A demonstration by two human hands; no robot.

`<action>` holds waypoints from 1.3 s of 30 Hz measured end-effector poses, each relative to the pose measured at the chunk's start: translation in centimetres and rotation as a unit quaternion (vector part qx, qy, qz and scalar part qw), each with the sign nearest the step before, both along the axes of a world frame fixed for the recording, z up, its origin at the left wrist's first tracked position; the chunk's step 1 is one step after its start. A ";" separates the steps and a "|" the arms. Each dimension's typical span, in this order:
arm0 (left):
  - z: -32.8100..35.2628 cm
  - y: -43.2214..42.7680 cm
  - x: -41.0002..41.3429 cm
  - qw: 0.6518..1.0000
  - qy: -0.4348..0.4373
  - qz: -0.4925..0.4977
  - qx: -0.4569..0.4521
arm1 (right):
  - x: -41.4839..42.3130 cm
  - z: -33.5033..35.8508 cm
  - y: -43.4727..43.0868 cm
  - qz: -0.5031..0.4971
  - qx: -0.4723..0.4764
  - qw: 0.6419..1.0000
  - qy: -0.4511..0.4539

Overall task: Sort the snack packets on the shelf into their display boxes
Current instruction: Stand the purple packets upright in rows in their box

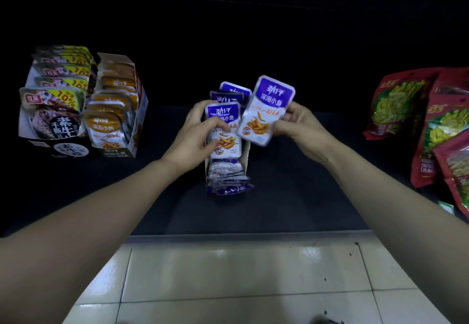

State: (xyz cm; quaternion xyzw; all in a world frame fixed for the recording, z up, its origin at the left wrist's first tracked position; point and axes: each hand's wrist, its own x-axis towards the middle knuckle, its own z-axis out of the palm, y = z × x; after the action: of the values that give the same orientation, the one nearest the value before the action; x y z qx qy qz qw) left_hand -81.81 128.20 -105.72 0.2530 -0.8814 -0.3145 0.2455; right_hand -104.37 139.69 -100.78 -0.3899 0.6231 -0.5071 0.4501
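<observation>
Display boxes [116,152] left, packets [228,181] centre, bags [431,125] right.

Glossy foil snack packets [266,110], cardboard display box [245,157], shiny floor tiles [241,273]

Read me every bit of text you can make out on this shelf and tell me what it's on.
"劲仔 深海小鱼": tilted purple packet, right hand.
"劲仔": upright purple packet, left hand.
"深海小鱼": front orange packet.
"10%", "手撕", "素牛": front grey packet, far left.
Red bags, small print: too blurred.
</observation>
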 end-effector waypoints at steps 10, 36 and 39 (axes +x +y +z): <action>0.0 0.0 0.5 0.999 0.046 0.014 -0.026 | 4.4 -2.3 -1.5 -0.005 -0.034 0.971 0.235; -0.2 0.2 0.9 0.996 -0.008 -0.021 -0.083 | 3.7 -2.0 0.9 0.306 0.083 0.912 0.261; 0.1 0.4 0.9 0.997 -0.018 -0.026 -0.074 | 4.0 -2.2 0.3 0.291 0.066 0.911 0.284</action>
State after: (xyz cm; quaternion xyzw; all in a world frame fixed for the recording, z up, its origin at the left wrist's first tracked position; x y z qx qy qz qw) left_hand -80.90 128.59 -105.65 0.2171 -0.9127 -0.2503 0.2392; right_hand -100.36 140.03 -103.02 -0.6509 0.6156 -0.1797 0.4062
